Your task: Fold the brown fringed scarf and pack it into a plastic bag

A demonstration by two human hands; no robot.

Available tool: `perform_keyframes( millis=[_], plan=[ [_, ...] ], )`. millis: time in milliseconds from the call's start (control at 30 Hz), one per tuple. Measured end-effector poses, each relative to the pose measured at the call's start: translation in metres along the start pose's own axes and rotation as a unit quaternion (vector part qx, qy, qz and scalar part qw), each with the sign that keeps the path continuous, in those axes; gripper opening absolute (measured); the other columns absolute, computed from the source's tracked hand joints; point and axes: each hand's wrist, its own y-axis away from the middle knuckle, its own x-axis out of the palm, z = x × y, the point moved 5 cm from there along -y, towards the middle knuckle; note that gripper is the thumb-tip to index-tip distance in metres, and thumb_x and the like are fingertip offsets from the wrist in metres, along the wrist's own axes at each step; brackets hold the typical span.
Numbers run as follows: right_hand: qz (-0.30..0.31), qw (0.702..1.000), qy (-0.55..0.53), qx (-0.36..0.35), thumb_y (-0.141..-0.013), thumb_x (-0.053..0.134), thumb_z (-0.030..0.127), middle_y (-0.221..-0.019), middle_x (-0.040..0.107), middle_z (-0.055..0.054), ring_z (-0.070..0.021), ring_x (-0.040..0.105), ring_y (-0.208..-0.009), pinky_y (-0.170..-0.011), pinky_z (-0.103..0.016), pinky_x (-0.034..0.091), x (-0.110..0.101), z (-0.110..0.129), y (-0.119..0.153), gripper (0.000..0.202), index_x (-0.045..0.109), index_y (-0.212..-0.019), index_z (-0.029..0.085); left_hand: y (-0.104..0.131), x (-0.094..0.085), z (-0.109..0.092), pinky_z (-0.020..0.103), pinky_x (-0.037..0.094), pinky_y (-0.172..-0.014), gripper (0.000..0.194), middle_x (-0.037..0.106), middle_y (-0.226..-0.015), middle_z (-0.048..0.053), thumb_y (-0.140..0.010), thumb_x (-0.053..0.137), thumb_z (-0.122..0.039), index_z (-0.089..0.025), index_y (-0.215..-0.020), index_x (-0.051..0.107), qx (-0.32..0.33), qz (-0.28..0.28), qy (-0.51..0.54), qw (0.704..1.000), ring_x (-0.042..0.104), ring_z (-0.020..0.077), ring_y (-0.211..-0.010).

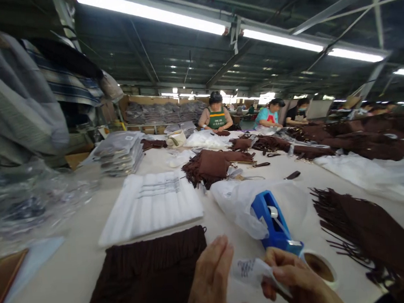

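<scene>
My left hand (212, 275) is held up with its fingers stretched out and its thumb apart, beside the right edge of a folded dark brown fabric piece (152, 279). It holds nothing that I can see. My right hand (297, 276) pinches a thin, whitish printed sheet (250, 270) with small black lettering; whether it is film or paper I cannot tell. Just beyond this hand stands a blue tape dispenser (271, 220), partly against a translucent plastic bag (233, 204). A white roll (329, 269) with a brown core lies close to the right hand's knuckles.
A stack of white printed bags (150, 206) lies ahead on the left. Brown fringed fabric lies at the right (377, 231) and centre (211, 164). Packed grey bundles (119, 150) and loose clear plastic (29, 205) are at the left. Several people (216, 116) work across the table.
</scene>
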Motion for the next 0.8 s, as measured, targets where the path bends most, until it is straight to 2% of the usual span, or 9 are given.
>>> perform_keyframes(
  millis=[100, 133, 200, 300, 367, 500, 600, 667, 800],
  plan=[
    [0.039, 0.998, -0.043, 0.040, -0.059, 0.069, 0.036, -0.055, 0.061, -0.003, -0.0129, 0.054, -0.051, -0.052, -0.023, 0.035, 0.020, -0.027, -0.005, 0.026, 0.052, -0.062, 0.017, -0.004, -0.005, -0.003, 0.031, 0.047, -0.072, 0.020, 0.064, -0.076, 0.008, -0.092, 0.038, -0.023, -0.013, -0.091, 0.055, 0.051, -0.038, 0.083, 0.995, 0.061, 0.0182, -0.077],
    [0.040, 0.997, -0.046, 0.047, -0.060, 0.068, 0.036, -0.054, 0.060, -0.003, -0.0122, 0.053, -0.049, -0.051, -0.023, 0.033, 0.023, -0.033, -0.008, 0.025, 0.052, -0.061, 0.017, -0.002, -0.007, 0.001, 0.028, 0.044, -0.065, 0.021, 0.061, -0.067, 0.004, -0.091, 0.038, -0.021, -0.015, -0.081, 0.056, 0.024, -0.008, 0.124, 0.992, 0.058, 0.0151, -0.067],
    [0.031, 0.997, -0.043, 0.061, -0.062, 0.067, 0.034, -0.050, 0.056, -0.001, -0.0107, 0.051, -0.045, -0.047, -0.022, 0.032, 0.025, -0.042, -0.014, 0.022, 0.053, -0.060, 0.016, 0.010, -0.006, 0.019, 0.024, 0.037, -0.055, 0.028, 0.056, -0.060, 0.000, -0.092, 0.040, -0.029, -0.016, -0.071, 0.055, -0.137, 0.093, 0.230, 0.959, 0.051, 0.0119, -0.057],
    [0.012, 0.997, -0.024, 0.078, -0.065, 0.069, 0.041, -0.051, 0.056, 0.000, -0.0112, 0.052, -0.047, -0.045, -0.021, 0.033, 0.025, -0.053, -0.027, 0.029, 0.054, -0.059, 0.017, 0.044, -0.004, 0.042, 0.023, 0.028, -0.048, 0.043, 0.049, -0.056, -0.002, -0.083, 0.044, -0.054, -0.016, -0.065, 0.052, -0.449, 0.197, 0.383, 0.782, 0.039, 0.0101, -0.051],
    [-0.016, 0.995, -0.032, 0.091, -0.062, 0.070, 0.053, -0.059, 0.062, -0.002, -0.0141, 0.057, -0.055, -0.050, -0.023, 0.039, 0.028, -0.061, -0.036, 0.037, 0.059, -0.064, 0.018, 0.059, -0.009, 0.047, 0.024, 0.025, -0.048, 0.055, 0.043, -0.054, -0.003, -0.073, 0.044, -0.069, -0.016, -0.063, 0.049, -0.536, 0.192, 0.417, 0.708, 0.034, 0.0098, -0.050],
    [-0.028, 0.998, -0.020, 0.055, -0.049, 0.078, 0.057, -0.073, 0.068, -0.002, -0.0177, 0.061, -0.069, -0.069, -0.031, 0.045, 0.046, -0.071, -0.049, 0.053, 0.066, -0.086, 0.021, 0.068, -0.019, 0.051, 0.025, 0.025, -0.052, 0.061, 0.042, -0.057, -0.002, -0.068, 0.046, -0.076, -0.015, -0.062, 0.050, -0.549, 0.175, 0.423, 0.699, 0.036, 0.0110, -0.054],
    [-0.015, 0.998, 0.006, 0.053, -0.049, 0.083, 0.044, -0.067, 0.065, 0.001, -0.0130, 0.057, -0.061, -0.062, -0.026, 0.043, 0.063, -0.082, -0.049, 0.045, 0.064, -0.081, 0.020, 0.077, -0.024, 0.053, 0.024, 0.025, -0.053, 0.059, 0.040, -0.059, -0.002, -0.068, 0.050, -0.074, -0.015, -0.061, 0.048, -0.548, 0.167, 0.450, 0.684, 0.034, 0.0102, -0.056],
    [-0.039, 0.996, -0.011, 0.077, -0.051, 0.083, 0.041, -0.058, 0.060, 0.004, -0.0085, 0.051, -0.051, -0.053, -0.021, 0.037, 0.070, -0.091, -0.047, 0.038, 0.059, -0.072, 0.019, 0.087, -0.026, 0.055, 0.024, 0.027, -0.054, 0.058, 0.042, -0.059, -0.002, -0.066, 0.054, -0.073, -0.015, -0.062, 0.049, -0.562, 0.146, 0.494, 0.647, 0.036, 0.0103, -0.057],
    [-0.082, 0.994, -0.039, 0.063, -0.049, 0.083, 0.040, -0.057, 0.058, 0.005, -0.0084, 0.050, -0.048, -0.048, -0.019, 0.034, 0.080, -0.102, -0.045, 0.041, 0.053, -0.069, 0.020, 0.115, -0.029, 0.060, 0.024, 0.034, -0.052, 0.062, 0.051, -0.063, 0.001, -0.066, 0.050, -0.076, -0.015, -0.073, 0.053, -0.649, 0.033, 0.546, 0.529, 0.047, 0.0131, -0.057]
  ],
)
